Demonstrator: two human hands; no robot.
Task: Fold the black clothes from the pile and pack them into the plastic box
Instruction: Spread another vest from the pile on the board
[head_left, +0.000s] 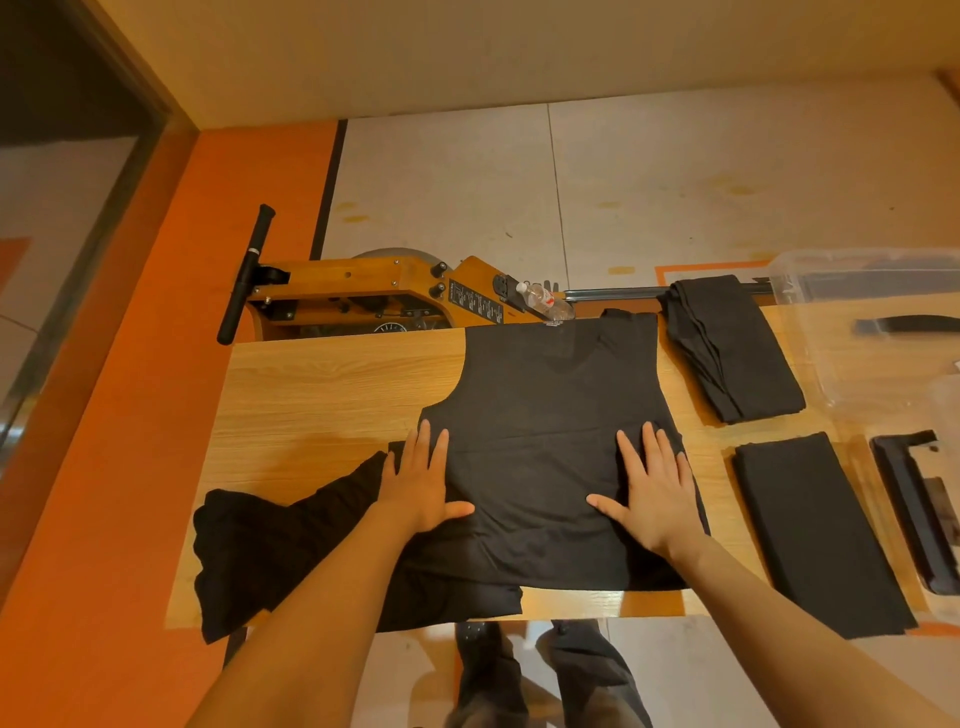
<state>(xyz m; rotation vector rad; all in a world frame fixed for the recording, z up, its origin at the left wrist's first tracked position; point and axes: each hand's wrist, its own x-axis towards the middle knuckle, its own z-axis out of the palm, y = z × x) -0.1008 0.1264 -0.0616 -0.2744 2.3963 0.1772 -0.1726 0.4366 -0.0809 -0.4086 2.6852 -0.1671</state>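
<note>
At table centre I see a black vest (550, 415) spread flat on the wooden table (332, 384), neck at the far edge, hem toward me. Both forearms reach in from the lower frame, converging on the garment's lower half.

Left hand (421, 488): palm down, lying on the vest's left margin. Its fingers are straight and slightly fanned, pointing away from me; the thumb juts rightward across the cloth. Nothing is gripped; the hand presses flat.

Right hand (652, 488): palm down on the vest's right margin, mirroring the left. Fingers are straight and spread apart, pointing to the far side; the thumb extends leftward. Again, flat contact only, no pinch.

Pile (270, 551): crumpled black clothes at the table's near left corner, partly under the vest's left edge and the left forearm, drooping over the table's front edge.

Folded items: one black bundle (727, 348) lies at the far right, beside the vest's shoulder; a second, a flat black rectangle (815, 525), lies nearer me, right of the right hand and apart from it.

Box (852, 332): clear plastic, at the far right edge of the table, just beyond the far bundle. Dark shapes show through its walls; I cannot tell what they are.

Beyond the table stands a wooden-framed machine (363, 296) with a plastic bottle (545, 300) resting on it.
</note>
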